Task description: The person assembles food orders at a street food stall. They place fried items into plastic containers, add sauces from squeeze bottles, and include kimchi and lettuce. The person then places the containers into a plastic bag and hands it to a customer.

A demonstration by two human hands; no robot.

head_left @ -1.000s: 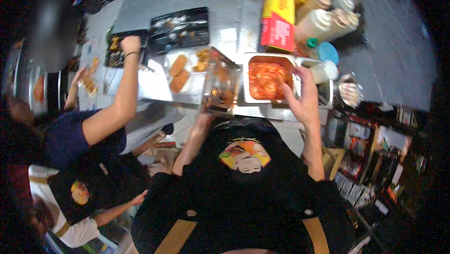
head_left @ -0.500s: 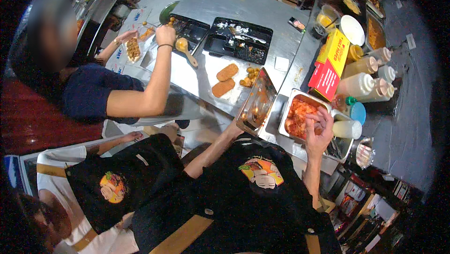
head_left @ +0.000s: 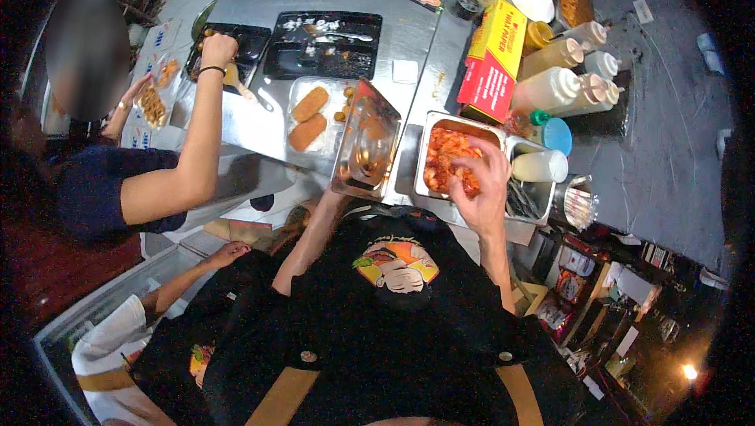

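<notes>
- Left hand (head_left: 339,193): grasps the lower end of a tilted metal container (head_left: 366,139); the fingers are hidden behind it.
- Right hand (head_left: 485,186): hovers with curved fingers over the red food (head_left: 443,152), thumb set apart from the index finger; whether the fingertips grip any of the food cannot be told.
- Red food: sits in a rectangular steel pan (head_left: 422,154), to the right of the tilted container.
- Right of the steel pan: a second pan with dark utensils (head_left: 522,199) inside and a white-lidded container (head_left: 539,166).
- Beyond the steel pan: a yellow-and-red box (head_left: 495,60), with squeeze bottles (head_left: 549,90) to its right.
- Left of the tilted container: two brown breaded pieces (head_left: 310,104) side by side.
- Beyond the pieces: a black tray (head_left: 292,64).
- Far left: a co-worker's hand (head_left: 220,48), wearing a dark wristband, above another black tray.
</notes>
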